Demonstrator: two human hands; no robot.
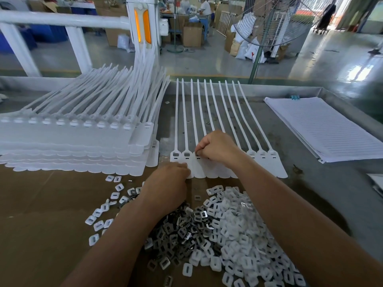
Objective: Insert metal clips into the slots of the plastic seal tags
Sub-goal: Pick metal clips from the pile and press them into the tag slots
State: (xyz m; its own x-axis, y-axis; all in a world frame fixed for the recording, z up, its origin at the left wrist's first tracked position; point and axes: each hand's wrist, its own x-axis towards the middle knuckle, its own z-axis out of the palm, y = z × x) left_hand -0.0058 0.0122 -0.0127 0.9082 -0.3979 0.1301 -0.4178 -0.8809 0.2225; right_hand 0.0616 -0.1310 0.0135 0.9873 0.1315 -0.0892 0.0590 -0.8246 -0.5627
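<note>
A row of seal tags (274, 164) lies flat in the middle of the table (323, 189), heads side by side and touching, thin straps running toward 12 o'clock and fanning slightly toward 1 o'clock. The right hand (217, 148) sits on top of the row, knuckles up and fingers curled. Its thumb and forefinger are closed narrowly on a metal clip (198, 155), only a dark speck of which shows, right at the slot of the third tag from the 9 o'clock end. The two tags to that side of it each show a grey piece in the head.

The left hand (165, 183) lies just toward 6 o'clock from there, fingers bent, its fingertips touching the lower edge of the same tags. Whether it holds anything cannot be told.

Between the forearms at 6 o'clock lies a pile of metal clips (180, 230), dark and shiny. A pile of white plastic caps (238, 239) adjoins it toward 5 o'clock, and more caps are scattered toward 7 o'clock on a brown cardboard sheet (41, 204).

At 9 o'clock stands a tall stack of tags (72, 139), straps sweeping up toward 11 o'clock. At 3 o'clock rests a stack of lined paper (323, 129), well apart from the row. A floor fan (275, 23) stands beyond the table at 1 o'clock.
</note>
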